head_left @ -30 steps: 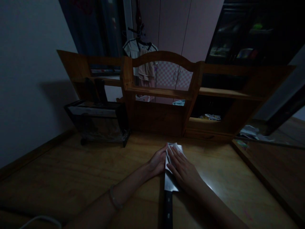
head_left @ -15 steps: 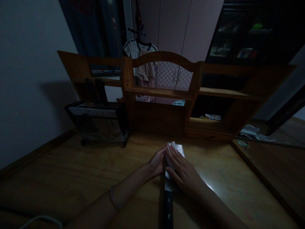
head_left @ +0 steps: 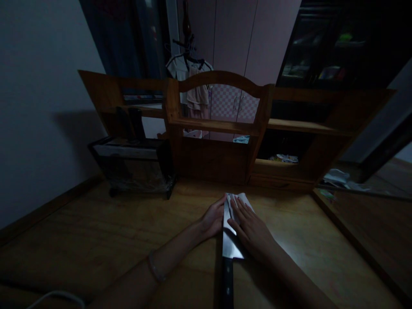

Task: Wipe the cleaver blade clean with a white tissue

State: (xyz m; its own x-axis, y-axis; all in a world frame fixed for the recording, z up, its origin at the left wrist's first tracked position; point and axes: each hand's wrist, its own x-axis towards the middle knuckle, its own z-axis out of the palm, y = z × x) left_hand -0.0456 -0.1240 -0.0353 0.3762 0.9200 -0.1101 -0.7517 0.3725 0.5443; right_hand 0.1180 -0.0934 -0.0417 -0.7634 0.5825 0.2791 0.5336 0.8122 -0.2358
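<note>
A cleaver with a broad shiny blade and a black riveted handle points away from me, low over the table. My left hand grips the left edge of the blade near its far end. Across the blade, my right hand holds a white tissue pressed against the metal, its fingers stretched over it. The tissue covers the upper right of the blade, and the right hand hides part of the blade's right edge.
The wooden table spreads beneath my hands. A wooden shelf unit stands along the back. At the back left, a black-framed knife block holds black-handled pieces. A white cable curls at the lower left.
My right hand has slid slightly right and down with the tissue, which now spreads toward the blade's far right corner. More bare blade shows. My left hand stays nearly in place.
</note>
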